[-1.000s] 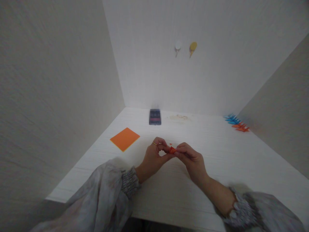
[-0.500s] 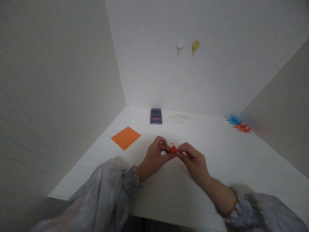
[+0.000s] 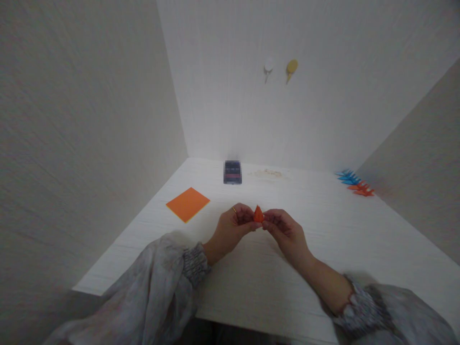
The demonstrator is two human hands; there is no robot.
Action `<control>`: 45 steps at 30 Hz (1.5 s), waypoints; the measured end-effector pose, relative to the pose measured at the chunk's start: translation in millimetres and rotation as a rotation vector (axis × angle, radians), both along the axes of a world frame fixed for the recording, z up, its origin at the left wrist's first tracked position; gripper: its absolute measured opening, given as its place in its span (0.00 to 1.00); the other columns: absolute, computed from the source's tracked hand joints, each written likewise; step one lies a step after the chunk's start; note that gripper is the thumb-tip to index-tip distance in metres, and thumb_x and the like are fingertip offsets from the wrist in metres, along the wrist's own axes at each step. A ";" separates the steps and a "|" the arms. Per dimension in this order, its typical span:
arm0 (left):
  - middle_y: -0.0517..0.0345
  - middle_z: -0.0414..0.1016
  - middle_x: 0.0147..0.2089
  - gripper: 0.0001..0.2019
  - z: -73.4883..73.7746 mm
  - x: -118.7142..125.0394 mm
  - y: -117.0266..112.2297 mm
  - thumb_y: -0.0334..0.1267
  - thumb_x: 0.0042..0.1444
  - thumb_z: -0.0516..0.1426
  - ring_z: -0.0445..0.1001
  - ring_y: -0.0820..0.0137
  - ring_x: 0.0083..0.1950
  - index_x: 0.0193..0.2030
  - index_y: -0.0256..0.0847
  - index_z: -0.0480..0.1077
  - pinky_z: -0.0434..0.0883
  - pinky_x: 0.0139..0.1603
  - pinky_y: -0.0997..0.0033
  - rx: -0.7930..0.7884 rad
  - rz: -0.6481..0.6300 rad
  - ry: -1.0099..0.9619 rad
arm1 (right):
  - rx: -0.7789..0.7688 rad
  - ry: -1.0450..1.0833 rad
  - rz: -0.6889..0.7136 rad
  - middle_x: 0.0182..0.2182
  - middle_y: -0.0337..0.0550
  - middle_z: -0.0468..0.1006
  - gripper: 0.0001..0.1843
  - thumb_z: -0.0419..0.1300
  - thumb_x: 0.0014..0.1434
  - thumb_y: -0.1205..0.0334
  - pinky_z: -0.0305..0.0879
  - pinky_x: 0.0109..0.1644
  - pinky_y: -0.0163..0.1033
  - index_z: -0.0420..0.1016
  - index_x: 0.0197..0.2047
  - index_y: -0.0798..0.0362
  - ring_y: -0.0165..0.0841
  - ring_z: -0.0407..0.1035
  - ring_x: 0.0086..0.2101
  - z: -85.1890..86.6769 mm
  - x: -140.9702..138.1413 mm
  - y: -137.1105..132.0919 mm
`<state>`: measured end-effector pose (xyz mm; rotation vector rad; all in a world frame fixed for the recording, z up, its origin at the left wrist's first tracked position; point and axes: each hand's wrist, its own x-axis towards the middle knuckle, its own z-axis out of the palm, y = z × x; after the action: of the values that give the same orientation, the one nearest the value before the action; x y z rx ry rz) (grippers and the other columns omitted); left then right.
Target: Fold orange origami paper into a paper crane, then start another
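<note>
Over the table [image 3: 251,287] middle, left hand [image 3: 233,227] and right hand [image 3: 283,232] meet, both pinching a small orange fold [image 3: 258,214] between fingertips. Orange sheet [image 3: 187,204] at 10 o'clock, dark box [image 3: 232,172] at 12, paper pieces [image 3: 354,183] at 2. Wall hooks [image 3: 280,69] behind.

The white wood-grain table [image 3: 323,239] before me carries a flat orange paper square [image 3: 187,204] on my left, a small dark box [image 3: 232,172] at the back beside a faint brownish smear [image 3: 268,173], and far right blue folded papers [image 3: 347,177] just beside orange folded papers [image 3: 361,190]
</note>
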<state>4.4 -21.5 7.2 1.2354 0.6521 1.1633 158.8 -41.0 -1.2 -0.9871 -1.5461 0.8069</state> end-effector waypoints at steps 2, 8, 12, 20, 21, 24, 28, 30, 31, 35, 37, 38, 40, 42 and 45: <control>0.62 0.72 0.29 0.13 -0.2 -0.6 0.0 0.33 0.39 0.63 0.70 0.77 0.29 0.31 0.36 0.64 0.67 0.32 0.74 -0.012 -0.005 -0.004 | -0.003 0.018 0.021 0.27 0.38 0.70 0.07 0.58 0.52 0.63 0.65 0.32 0.36 0.67 0.38 0.50 0.29 0.66 0.27 1.9 0.4 -0.5; 0.62 0.71 0.28 0.12 2.7 -1.2 -0.1 0.31 0.40 0.62 0.68 0.78 0.27 0.31 0.36 0.64 0.67 0.30 0.75 0.006 0.001 0.005 | -0.035 0.074 0.098 0.28 0.39 0.71 0.07 0.58 0.53 0.64 0.67 0.31 0.36 0.66 0.37 0.50 0.28 0.68 0.26 7.4 -0.9 -3.3; 0.64 0.67 0.28 0.10 5.5 -1.0 -0.7 0.30 0.42 0.61 0.66 0.79 0.26 0.30 0.37 0.63 0.66 0.27 0.77 0.077 0.041 0.022 | -0.041 0.067 0.141 0.28 0.38 0.72 0.05 0.57 0.53 0.64 0.66 0.32 0.36 0.67 0.36 0.50 0.28 0.68 0.27 8.5 -1.0 -3.8; 0.60 0.62 0.34 0.06 3.6 -2.9 0.1 0.34 0.42 0.61 0.66 0.79 0.28 0.27 0.36 0.68 0.68 0.27 0.76 0.204 0.065 0.105 | -0.093 0.114 0.210 0.27 0.38 0.72 0.05 0.58 0.53 0.62 0.66 0.32 0.37 0.68 0.35 0.51 0.29 0.69 0.27 10.3 -1.3 -3.4; 0.60 0.62 0.34 0.06 3.0 -3.5 0.5 0.34 0.42 0.62 0.66 0.78 0.29 0.28 0.36 0.69 0.68 0.28 0.76 0.207 0.064 0.124 | -0.112 0.124 0.218 0.27 0.39 0.72 0.06 0.58 0.52 0.61 0.67 0.31 0.37 0.69 0.35 0.51 0.29 0.69 0.27 10.4 -0.8 -2.9; 0.59 0.62 0.35 0.08 1.3 -5.8 1.7 0.34 0.40 0.63 0.67 0.76 0.33 0.30 0.38 0.72 0.69 0.33 0.74 0.210 0.049 0.173 | -0.170 0.161 0.226 0.25 0.38 0.73 0.06 0.60 0.51 0.61 0.67 0.31 0.38 0.70 0.34 0.51 0.30 0.69 0.26 9.3 1.1 -1.3; 0.58 0.63 0.37 0.08 -0.4 -8.3 2.8 0.34 0.43 0.61 0.68 0.75 0.35 0.33 0.39 0.72 0.69 0.37 0.72 0.226 -0.016 0.163 | -0.194 0.187 0.197 0.24 0.38 0.74 0.05 0.59 0.51 0.62 0.67 0.32 0.38 0.71 0.34 0.51 0.30 0.70 0.26 7.3 2.7 -1.0; 0.57 0.64 0.37 0.07 -0.8 -8.6 3.0 0.34 0.44 0.60 0.68 0.75 0.35 0.33 0.39 0.71 0.69 0.36 0.73 0.238 -0.024 0.137 | -0.193 0.188 0.190 0.24 0.38 0.74 0.05 0.59 0.51 0.62 0.67 0.33 0.38 0.71 0.33 0.52 0.30 0.70 0.26 7.4 2.7 -1.5; 0.57 0.64 0.36 0.07 -0.8 -8.6 3.1 0.33 0.44 0.60 0.68 0.75 0.35 0.33 0.38 0.71 0.69 0.36 0.73 0.240 -0.024 0.124 | -0.193 0.192 0.196 0.24 0.38 0.74 0.04 0.59 0.51 0.63 0.67 0.33 0.38 0.71 0.33 0.52 0.30 0.70 0.26 7.7 2.6 -1.7; 0.57 0.64 0.34 0.06 -0.5 -8.6 3.0 0.33 0.43 0.61 0.67 0.75 0.34 0.31 0.37 0.71 0.69 0.34 0.74 0.231 -0.017 0.089 | -0.214 0.211 0.257 0.28 0.39 0.75 0.05 0.60 0.51 0.63 0.67 0.36 0.38 0.71 0.33 0.52 0.30 0.70 0.30 8.8 2.6 -1.9; 0.57 0.64 0.35 0.06 -0.8 -9.3 3.2 0.32 0.43 0.60 0.67 0.75 0.34 0.31 0.38 0.71 0.69 0.34 0.74 0.242 -0.024 0.088 | -0.225 0.209 0.276 0.28 0.39 0.75 0.05 0.60 0.50 0.63 0.67 0.37 0.38 0.71 0.33 0.52 0.30 0.70 0.30 9.0 3.1 -1.8; 0.57 0.64 0.36 0.06 -1.0 -9.8 3.4 0.32 0.44 0.60 0.67 0.75 0.35 0.31 0.38 0.71 0.69 0.35 0.73 0.250 -0.027 0.092 | -0.223 0.212 0.277 0.29 0.39 0.74 0.05 0.60 0.50 0.64 0.67 0.37 0.38 0.71 0.33 0.52 0.30 0.70 0.30 8.9 3.4 -1.7; 0.57 0.63 0.37 0.05 -1.5 -10.7 4.0 0.31 0.44 0.60 0.68 0.75 0.35 0.31 0.39 0.71 0.69 0.35 0.73 0.272 -0.027 0.114 | -0.201 0.224 0.268 0.29 0.39 0.74 0.05 0.60 0.50 0.64 0.67 0.36 0.38 0.71 0.33 0.51 0.30 0.70 0.30 8.5 3.9 -1.3; 0.56 0.64 0.37 0.05 -1.6 -11.2 4.6 0.32 0.44 0.59 0.67 0.74 0.36 0.31 0.39 0.72 0.69 0.35 0.73 0.302 -0.004 0.150 | -0.178 0.233 0.261 0.30 0.39 0.73 0.05 0.61 0.49 0.64 0.68 0.35 0.39 0.72 0.33 0.51 0.30 0.70 0.29 7.7 4.4 -0.6; 0.56 0.64 0.36 0.04 0.0 -11.3 4.8 0.33 0.45 0.59 0.67 0.74 0.35 0.30 0.40 0.73 0.68 0.33 0.74 0.344 0.035 0.204 | -0.154 0.244 0.263 0.31 0.39 0.72 0.05 0.61 0.49 0.64 0.68 0.35 0.39 0.73 0.32 0.50 0.30 0.70 0.29 6.4 4.8 0.8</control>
<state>-6.9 -16.6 7.3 1.6548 0.6428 1.2223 163.6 -40.2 5.2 -0.7689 -1.4329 1.2011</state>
